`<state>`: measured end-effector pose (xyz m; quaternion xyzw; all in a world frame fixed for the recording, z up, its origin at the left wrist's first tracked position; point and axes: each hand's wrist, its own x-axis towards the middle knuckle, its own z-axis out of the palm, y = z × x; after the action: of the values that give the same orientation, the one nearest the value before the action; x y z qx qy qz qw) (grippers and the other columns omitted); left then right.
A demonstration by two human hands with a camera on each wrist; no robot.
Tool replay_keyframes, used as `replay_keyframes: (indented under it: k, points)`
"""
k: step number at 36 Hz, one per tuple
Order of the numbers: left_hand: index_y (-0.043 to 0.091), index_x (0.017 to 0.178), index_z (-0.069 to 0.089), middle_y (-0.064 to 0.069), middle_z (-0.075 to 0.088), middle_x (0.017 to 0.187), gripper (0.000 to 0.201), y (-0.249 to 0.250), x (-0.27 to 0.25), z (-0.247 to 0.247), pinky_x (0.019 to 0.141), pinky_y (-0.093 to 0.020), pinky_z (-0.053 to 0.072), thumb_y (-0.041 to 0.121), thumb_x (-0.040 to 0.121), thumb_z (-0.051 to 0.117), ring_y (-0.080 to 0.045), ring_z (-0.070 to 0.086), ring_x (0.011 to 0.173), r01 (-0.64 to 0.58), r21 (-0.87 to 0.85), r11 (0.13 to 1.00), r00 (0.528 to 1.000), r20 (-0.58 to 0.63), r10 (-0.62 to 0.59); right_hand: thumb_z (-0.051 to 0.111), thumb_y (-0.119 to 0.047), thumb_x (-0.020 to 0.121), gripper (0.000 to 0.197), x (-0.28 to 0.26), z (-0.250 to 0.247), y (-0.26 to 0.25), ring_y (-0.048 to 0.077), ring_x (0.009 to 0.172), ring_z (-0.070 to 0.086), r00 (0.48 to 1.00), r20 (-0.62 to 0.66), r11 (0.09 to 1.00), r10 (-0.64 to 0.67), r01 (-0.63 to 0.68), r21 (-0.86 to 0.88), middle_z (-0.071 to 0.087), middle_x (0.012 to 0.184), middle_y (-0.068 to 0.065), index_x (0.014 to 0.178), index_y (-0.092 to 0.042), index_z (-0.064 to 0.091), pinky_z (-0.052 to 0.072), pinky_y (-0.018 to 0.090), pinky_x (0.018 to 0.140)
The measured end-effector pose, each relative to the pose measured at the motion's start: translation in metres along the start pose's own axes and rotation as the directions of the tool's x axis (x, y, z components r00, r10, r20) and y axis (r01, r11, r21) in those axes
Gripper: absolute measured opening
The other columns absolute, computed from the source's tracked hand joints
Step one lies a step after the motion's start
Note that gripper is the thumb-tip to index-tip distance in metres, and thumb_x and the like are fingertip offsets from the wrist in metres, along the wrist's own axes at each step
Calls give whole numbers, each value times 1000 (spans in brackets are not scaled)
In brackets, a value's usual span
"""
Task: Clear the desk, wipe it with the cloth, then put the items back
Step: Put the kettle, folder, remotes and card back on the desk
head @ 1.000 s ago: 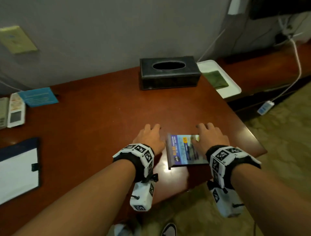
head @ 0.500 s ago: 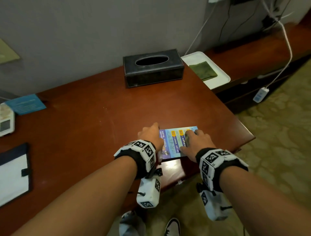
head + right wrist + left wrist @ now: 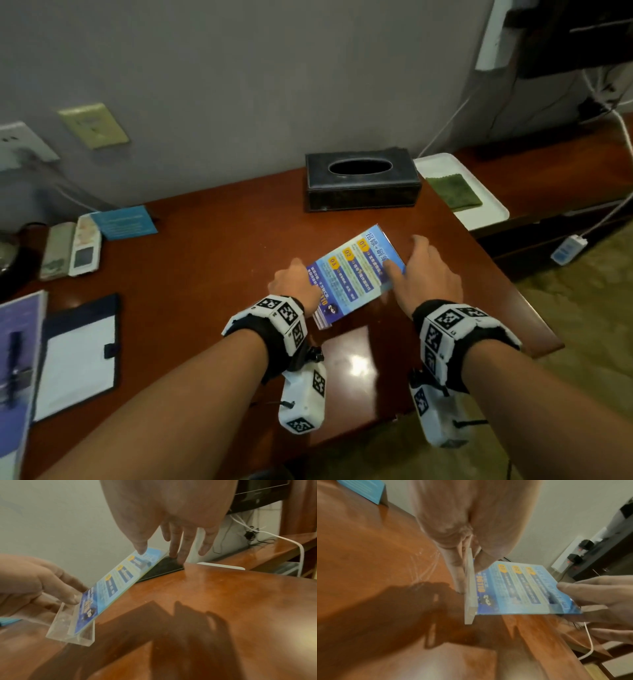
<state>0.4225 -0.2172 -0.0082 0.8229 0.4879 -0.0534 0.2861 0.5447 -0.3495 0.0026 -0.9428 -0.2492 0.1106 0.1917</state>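
Note:
A clear acrylic sign holder with a blue flyer is held tilted just over the brown desk, its far end higher. My left hand grips its clear base, thumb on the flyer. My right hand pinches the far end, thumb on top and fingers underneath, as the left wrist view shows around the sign. A green cloth lies on a white tray off the desk's right rear corner.
A black tissue box stands at the back, just beyond the sign. At the left are two remotes, a blue card, a notepad folder and a purple book. A cabled adapter hangs at the right.
The sign lay flat near the front edge under both hands; now both hands hold it, turned and tilted up, farther onto the desk. The head view has shifted left.

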Motion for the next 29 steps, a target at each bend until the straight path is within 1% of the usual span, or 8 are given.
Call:
replay_keyframes:
  k: [6,9,14,18,21,25,27,29]
  points:
    - [12,121,47,-10,60,117,28,-43,17,-43,72,-31,42,20,95,54,-27,60,99,118,-117,986,990,-67,-127,50,-43,96,40,14,6,-74,24,111,56,986,32,985,-165,166,-44,58,123,1,128,-21,44,42,41,92]
    - [14,122,45,-10,60,116,31,-68,29,-61,77,-35,49,20,94,56,-29,61,102,168,-183,969,978,-89,-187,52,-34,96,28,18,13,-113,25,108,58,968,58,965,-245,249,-81,60,120,1,120,-21,48,41,39,87]
    - [16,120,46,-11,61,115,31,-109,53,-93,83,-37,47,26,93,58,-32,61,103,206,-187,960,963,-135,-233,55,-24,95,22,25,25,-177,26,106,58,942,60,944,-331,331,20,59,120,1,116,-19,51,41,37,87]
    - [17,129,46,-12,52,126,43,-143,75,-120,88,-40,44,35,92,59,-34,55,112,216,-100,971,968,-107,-226,55,-21,94,21,36,43,-229,26,102,58,883,62,884,-465,467,-13,59,116,0,115,-19,52,44,40,86]
    - [19,134,41,-12,46,131,49,-170,95,-145,92,-43,45,28,89,61,-36,51,117,222,-73,972,966,-118,-229,54,-19,95,18,47,60,-266,24,96,58,828,48,816,-559,559,-145,60,111,-1,113,-21,53,43,36,78]
    - [18,135,40,-11,47,134,50,-199,121,-178,95,-44,45,25,90,58,-34,50,119,201,-82,976,960,-183,-213,54,-17,94,15,69,72,-305,28,96,58,802,31,773,-597,585,-244,61,109,1,109,-19,55,41,36,75]
    - [17,134,42,-11,49,132,47,-202,127,-187,94,-45,46,23,89,58,-34,51,118,180,-105,978,956,-216,-199,52,-17,96,3,78,70,-312,32,92,59,823,4,798,-568,553,-239,62,104,5,98,-15,51,42,38,71]
    - [17,132,43,-11,49,130,44,-219,137,-196,93,-45,47,21,90,58,-33,52,116,164,-118,979,951,-246,-189,50,-19,97,10,86,82,-332,33,90,59,835,5,813,-550,536,-227,61,102,7,90,-17,43,43,39,68]
